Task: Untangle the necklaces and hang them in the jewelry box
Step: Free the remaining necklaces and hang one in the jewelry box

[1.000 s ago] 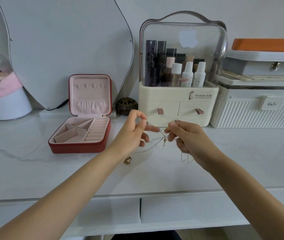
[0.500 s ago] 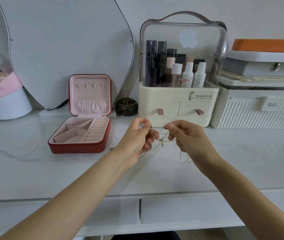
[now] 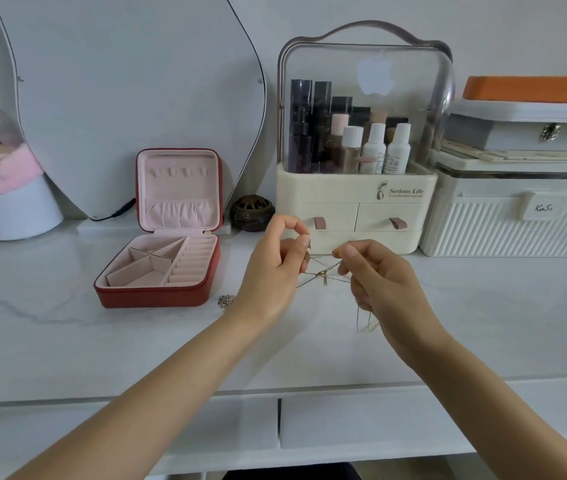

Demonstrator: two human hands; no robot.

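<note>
Two hands now work closer together right of the red jewelry box (image 3: pixel 157 268): your left hand (image 3: pixel 271 271) pinches the necklaces (image 3: pixel 323 273) higher than a second ago, your right hand (image 3: pixel 382 282) pinches the other side. Chains cross, so untangling continues. Behind, the organizer (image 3: pixel 354 209) reads "Serious Life"; the white case (image 3: pixel 510 223) "KaSi".

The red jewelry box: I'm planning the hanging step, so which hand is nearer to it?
Left. The left hand is just right of the red jewelry box, pinching the necklaces; the right hand pinches them farther right.
</note>
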